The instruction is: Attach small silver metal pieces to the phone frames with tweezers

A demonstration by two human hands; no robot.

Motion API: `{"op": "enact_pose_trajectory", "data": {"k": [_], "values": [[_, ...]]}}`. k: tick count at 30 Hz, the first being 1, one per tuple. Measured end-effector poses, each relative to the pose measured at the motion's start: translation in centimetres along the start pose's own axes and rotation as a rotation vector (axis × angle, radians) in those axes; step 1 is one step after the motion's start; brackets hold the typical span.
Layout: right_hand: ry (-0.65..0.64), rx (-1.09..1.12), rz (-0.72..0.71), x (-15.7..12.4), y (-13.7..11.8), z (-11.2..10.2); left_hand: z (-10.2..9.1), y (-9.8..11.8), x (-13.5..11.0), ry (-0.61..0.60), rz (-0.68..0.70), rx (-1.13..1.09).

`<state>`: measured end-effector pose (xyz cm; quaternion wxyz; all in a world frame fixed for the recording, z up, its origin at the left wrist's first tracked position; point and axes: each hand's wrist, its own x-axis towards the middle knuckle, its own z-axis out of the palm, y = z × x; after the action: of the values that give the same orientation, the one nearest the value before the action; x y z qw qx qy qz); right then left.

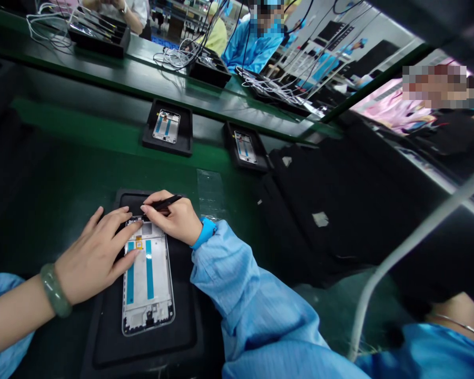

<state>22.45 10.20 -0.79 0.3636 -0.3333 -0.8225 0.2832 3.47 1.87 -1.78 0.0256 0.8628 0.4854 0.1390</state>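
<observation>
My left hand (95, 258) lies flat across the upper part of a silver-edged phone frame (148, 284), its fingertips resting on the frame and holding nothing. A green stone bangle (55, 290) circles that wrist. My right hand (169, 218) sits at the frame's top edge and pinches a slim black tool (166, 202), whose tip is hidden behind my fingers. A blue wrist strap (204, 232) shows at my right cuff. The phone frame lies on a black tray (189, 337), with blue strips and a small orange-yellow patch on its white back.
Two black trays (167, 127) (245, 148) holding phone frames stand further up the green bench, beside a clear plastic film (211, 195). Black fabric (332, 210) lies to the right, and a white cable (411, 247) crosses there. Across the raised shelf, a co-worker in blue (256, 47) sits behind trays and white wires.
</observation>
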Motion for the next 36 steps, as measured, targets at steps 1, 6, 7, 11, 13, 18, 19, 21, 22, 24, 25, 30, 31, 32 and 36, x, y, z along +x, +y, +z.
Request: {"op": "enact_pose_trajectory", "data": {"k": [1, 6, 7, 11, 13, 18, 19, 21, 22, 24, 25, 30, 31, 32, 36], "values": [[-0.013, -0.011, -0.004, 0.1, 0.0, 0.0, 0.0, 0.0, 0.0, 0.0, 0.0, -0.002], [-0.109, -0.082, -0.084, 0.8, -0.3, -0.4, 0.0, 0.0, 0.1, -0.009, 0.002, -0.005], [-0.135, -0.098, -0.106, 1.0, -0.4, -0.5, 0.0, 0.0, 0.1, -0.01, 0.003, -0.003], [-0.211, -0.164, -0.213, 1.3, -0.5, -0.6, -0.1, 0.1, 0.2, -0.02, 0.007, 0.003], [-0.188, -0.188, -0.259, 1.0, -0.3, -0.4, -0.1, 0.1, 0.2, -0.025, 0.007, 0.001], [-0.013, -0.131, -0.311, -0.1, 0.6, 0.3, -0.2, 0.1, 0.1, -0.029, -0.004, -0.011], [0.025, -0.098, -0.291, -0.1, 0.7, 0.3, -0.2, 0.1, 0.1, -0.032, -0.005, -0.017], [0.089, -0.024, -0.227, -0.1, 0.6, 0.2, -0.2, 0.1, 0.2, -0.031, -0.012, -0.03], [0.106, 0.007, -0.191, -0.1, 0.5, 0.1, -0.2, 0.1, 0.2, -0.029, -0.016, -0.035], [0.087, 0.034, -0.139, 0.0, 0.3, 0.0, -0.2, 0.1, 0.2, -0.025, -0.021, -0.04], [0.056, 0.031, -0.128, 0.1, 0.2, 0.0, -0.2, 0.1, 0.2, -0.025, -0.02, -0.041], [0.093, 0.013, -0.115, 0.2, 0.1, -0.6, -0.1, 0.0, 0.1, -0.023, -0.016, -0.049], [0.159, -0.023, -0.098, 0.4, 0.3, -1.0, 0.0, 0.0, 0.1, -0.02, -0.018, -0.051], [0.221, -0.093, -0.074, 0.6, 0.5, -1.5, 0.0, 0.0, 0.1, -0.017, -0.02, -0.051], [0.076, -0.543, 0.101, 1.6, 2.0, -3.6, 0.0, 0.0, 0.1, -0.01, -0.018, -0.05]]}}
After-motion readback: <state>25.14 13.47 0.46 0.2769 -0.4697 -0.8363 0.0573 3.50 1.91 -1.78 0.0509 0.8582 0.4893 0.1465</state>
